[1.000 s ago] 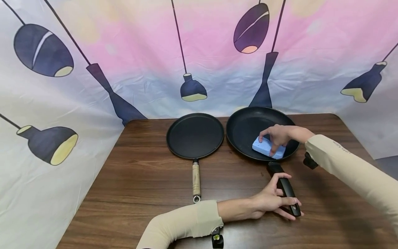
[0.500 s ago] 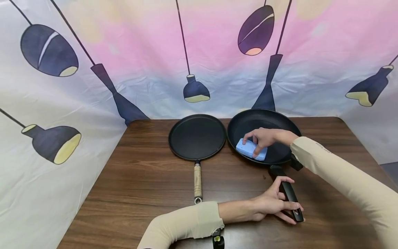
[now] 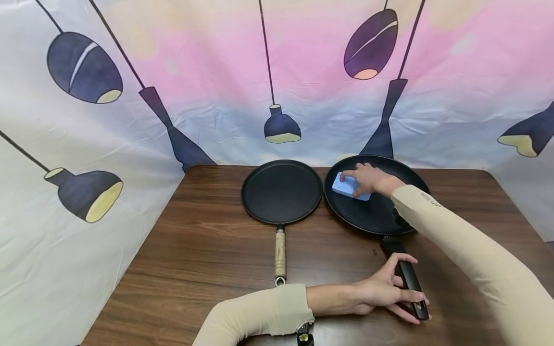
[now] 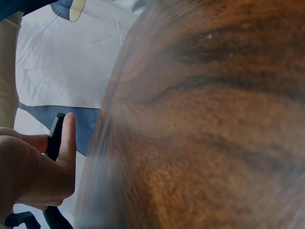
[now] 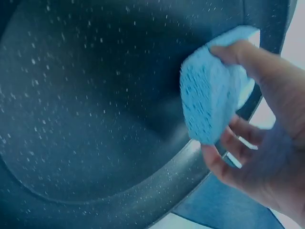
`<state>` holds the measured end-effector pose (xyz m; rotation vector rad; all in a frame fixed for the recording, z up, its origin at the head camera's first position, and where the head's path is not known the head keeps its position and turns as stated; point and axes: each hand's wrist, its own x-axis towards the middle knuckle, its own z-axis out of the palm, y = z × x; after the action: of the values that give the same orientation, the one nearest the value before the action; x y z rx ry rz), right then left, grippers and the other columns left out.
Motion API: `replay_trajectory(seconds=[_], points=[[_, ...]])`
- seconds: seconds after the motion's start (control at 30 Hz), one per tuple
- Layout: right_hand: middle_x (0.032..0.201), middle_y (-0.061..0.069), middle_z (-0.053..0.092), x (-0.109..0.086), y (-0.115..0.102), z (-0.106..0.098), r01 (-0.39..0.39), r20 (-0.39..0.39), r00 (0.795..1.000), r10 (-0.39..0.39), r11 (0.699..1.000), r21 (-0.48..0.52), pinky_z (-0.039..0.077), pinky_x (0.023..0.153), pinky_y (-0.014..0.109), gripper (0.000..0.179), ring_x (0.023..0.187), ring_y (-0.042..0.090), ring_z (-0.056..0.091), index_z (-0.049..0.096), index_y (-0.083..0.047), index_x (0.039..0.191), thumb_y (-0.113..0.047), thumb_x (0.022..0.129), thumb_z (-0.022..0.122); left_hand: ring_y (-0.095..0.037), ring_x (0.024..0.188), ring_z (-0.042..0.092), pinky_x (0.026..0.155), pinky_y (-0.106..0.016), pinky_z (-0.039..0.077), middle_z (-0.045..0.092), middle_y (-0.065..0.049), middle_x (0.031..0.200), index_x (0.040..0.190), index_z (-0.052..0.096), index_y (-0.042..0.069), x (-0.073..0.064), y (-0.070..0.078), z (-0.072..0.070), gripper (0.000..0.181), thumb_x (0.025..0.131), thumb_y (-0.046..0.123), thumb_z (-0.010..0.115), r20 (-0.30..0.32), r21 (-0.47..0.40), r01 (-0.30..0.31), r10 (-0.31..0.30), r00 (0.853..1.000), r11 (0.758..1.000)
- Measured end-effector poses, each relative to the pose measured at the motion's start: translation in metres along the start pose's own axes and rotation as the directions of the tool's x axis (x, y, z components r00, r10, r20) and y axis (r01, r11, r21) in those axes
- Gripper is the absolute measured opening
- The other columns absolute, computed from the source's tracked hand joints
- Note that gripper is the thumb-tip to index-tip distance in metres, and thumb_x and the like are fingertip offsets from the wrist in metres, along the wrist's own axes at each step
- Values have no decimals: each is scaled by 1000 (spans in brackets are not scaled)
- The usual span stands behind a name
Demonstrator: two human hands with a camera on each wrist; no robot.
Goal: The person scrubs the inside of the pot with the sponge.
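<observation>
My right hand (image 3: 369, 179) pinches a light blue sponge (image 3: 346, 186) between thumb and fingers, against the inside of a black frying pan (image 3: 381, 216). The sponge lies at the pan's left side; in the right wrist view its porous face (image 5: 198, 100) shows, bent under the thumb. My left hand (image 3: 383, 290) grips the pan's black handle (image 3: 410, 276) near its end, thumb and fingers on either side. The left wrist view shows the handle (image 4: 55, 136) between thumb and fingers.
A flat black griddle pan (image 3: 282, 192) with a wooden handle (image 3: 280, 254) lies just left of the frying pan. Both sit on a brown wooden table (image 3: 207, 250). A printed cloth (image 3: 225, 129) hangs behind the table's far edge.
My right hand has slid the sponge from the pan's near right side to its near left, then up along the left side. My left hand keeps its grip on the handle.
</observation>
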<state>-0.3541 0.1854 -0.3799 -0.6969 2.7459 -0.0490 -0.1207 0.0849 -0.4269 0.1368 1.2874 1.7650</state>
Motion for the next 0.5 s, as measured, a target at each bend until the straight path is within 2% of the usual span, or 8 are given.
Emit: replay_trajectory(seconds=[0.13, 0.3, 0.4, 0.5], points=[[136, 36, 44, 4, 8, 0, -116, -84, 991, 108, 988, -97, 47, 95, 67, 53, 123, 54, 44, 52, -21, 142, -23, 94, 75, -56, 112, 64, 95, -71, 50, 68, -14, 97, 128, 43, 35, 1, 0, 0, 57, 98, -11, 57, 8, 0, -12, 12, 1000, 1000], [134, 41, 43, 6, 21, 4, -263, -209, 951, 230, 953, -150, 44, 99, 73, 52, 126, 59, 40, 53, -14, 141, -20, 94, 74, -59, 114, 62, 96, -70, 50, 68, -14, 98, 130, 43, 34, 0, 1, -2, 56, 99, -11, 57, 17, -2, -2, 2, 1000, 1000], [131, 43, 43, 0, 28, 4, -320, -241, 930, 279, 935, -151, 44, 97, 75, 50, 124, 60, 39, 54, -11, 141, -16, 94, 71, -59, 116, 61, 98, -69, 49, 68, -14, 99, 131, 43, 34, -2, 2, -1, 56, 99, -10, 56, 21, -6, 18, -18, 1000, 1000], [127, 43, 43, -12, 33, 2, -363, -235, 917, 322, 918, -157, 47, 91, 71, 43, 117, 58, 42, 55, -7, 142, -11, 99, 60, -59, 117, 60, 99, -68, 49, 68, -13, 98, 131, 43, 34, -3, 3, 1, 56, 99, -10, 56, 23, -3, 34, -34, 999, 999]])
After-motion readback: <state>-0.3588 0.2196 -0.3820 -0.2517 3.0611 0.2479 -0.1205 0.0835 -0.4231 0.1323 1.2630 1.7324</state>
